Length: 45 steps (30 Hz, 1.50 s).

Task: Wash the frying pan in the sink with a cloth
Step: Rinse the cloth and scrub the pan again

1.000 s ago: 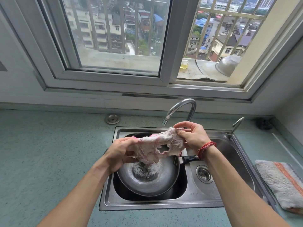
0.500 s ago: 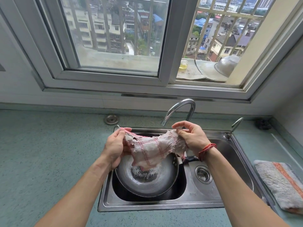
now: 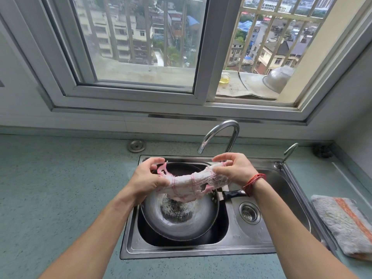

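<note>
A grey frying pan [image 3: 201, 218] sits in the left basin of the steel sink [image 3: 181, 252], with foamy water in its middle and its black handle [image 3: 233, 193] pointing right. Above the pan a frayed white cloth with pink threads [image 3: 189, 181] stretches between both hands. My left hand [image 3: 147, 178] grips the cloth's left end. My right hand [image 3: 233, 169] pinches its right end; a red string circles that wrist. The cloth's lower edge sags toward the pan.
A curved tap [image 3: 219, 135] arches over the sink behind my hands, with a lever [image 3: 288, 153] at the right. The right basin has a drain [image 3: 249, 213]. A folded grey and orange towel [image 3: 346, 224] lies on the green counter at right. A metal bowl [image 3: 278, 79] rests on the window ledge.
The bunched cloth has been pulled out sideways into a long band as my hands moved apart. My left hand shifted left and up. The pan has stayed in place.
</note>
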{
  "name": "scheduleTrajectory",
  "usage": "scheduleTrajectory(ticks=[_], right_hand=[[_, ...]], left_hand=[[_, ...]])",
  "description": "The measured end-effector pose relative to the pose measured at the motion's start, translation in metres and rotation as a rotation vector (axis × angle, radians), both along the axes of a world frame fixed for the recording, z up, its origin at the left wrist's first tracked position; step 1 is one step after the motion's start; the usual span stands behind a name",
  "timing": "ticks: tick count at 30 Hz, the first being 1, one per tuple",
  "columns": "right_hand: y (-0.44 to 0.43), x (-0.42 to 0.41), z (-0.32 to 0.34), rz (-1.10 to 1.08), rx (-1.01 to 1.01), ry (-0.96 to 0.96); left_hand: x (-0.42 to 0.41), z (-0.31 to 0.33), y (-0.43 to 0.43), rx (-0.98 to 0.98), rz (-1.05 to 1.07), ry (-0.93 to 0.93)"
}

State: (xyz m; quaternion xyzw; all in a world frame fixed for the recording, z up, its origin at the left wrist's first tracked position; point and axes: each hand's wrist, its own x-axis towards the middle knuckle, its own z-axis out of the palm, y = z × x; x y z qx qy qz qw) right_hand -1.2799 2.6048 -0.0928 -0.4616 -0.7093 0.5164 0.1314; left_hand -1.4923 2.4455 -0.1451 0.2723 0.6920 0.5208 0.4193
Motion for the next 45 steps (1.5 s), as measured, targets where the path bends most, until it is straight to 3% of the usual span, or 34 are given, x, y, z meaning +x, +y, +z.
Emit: scheduleTrajectory(ticks=[3, 10, 13, 17, 19, 26, 29, 31, 33, 38, 40, 43, 45], right_hand=[[-0.002, -0.003, -0.001, 0.088, 0.105, -0.153], [-0.007, -0.004, -0.009, 0.230, 0.276, -0.442], [-0.008, -0.004, -0.012, 0.233, 0.303, -0.436], [-0.007, -0.003, -0.009, 0.205, 0.318, -0.407], [-0.006, -0.003, -0.007, 0.196, 0.320, -0.388], [-0.005, -0.001, -0.003, 0.261, 0.316, -0.442], [-0.003, -0.003, -0.010, 0.274, 0.367, -0.479], [0.000, 0.000, -0.013, 0.278, 0.408, -0.428], [0.003, 0.006, -0.013, 0.251, 0.388, -0.327], [0.005, 0.015, -0.014, 0.114, -0.184, 0.202], [0.000, 0.009, -0.015, 0.059, -0.340, 0.339], [-0.002, 0.003, -0.017, -0.069, -0.511, 0.433], [-0.003, 0.003, -0.019, -0.044, -0.578, 0.468]], left_hand=[[0.000, 0.003, 0.002, -0.020, -0.037, 0.048], [-0.001, 0.008, 0.004, -0.130, -0.185, 0.545], [0.000, 0.013, 0.001, -0.093, -0.197, 0.520], [0.000, 0.013, -0.002, -0.047, -0.093, 0.255], [0.001, 0.013, -0.001, -0.080, -0.052, 0.223], [-0.001, 0.015, 0.005, -0.203, -0.196, 0.289], [0.002, 0.013, 0.009, -0.333, -0.323, 0.436], [0.002, 0.012, 0.009, -0.303, -0.358, 0.469], [-0.001, 0.015, 0.005, -0.206, -0.383, 0.359], [-0.010, 0.014, -0.001, 0.093, -0.225, -0.241], [-0.004, 0.021, 0.001, 0.148, -0.224, -0.389], [-0.004, 0.020, 0.002, 0.169, -0.225, -0.517], [-0.009, 0.017, 0.002, 0.178, -0.261, -0.522]])
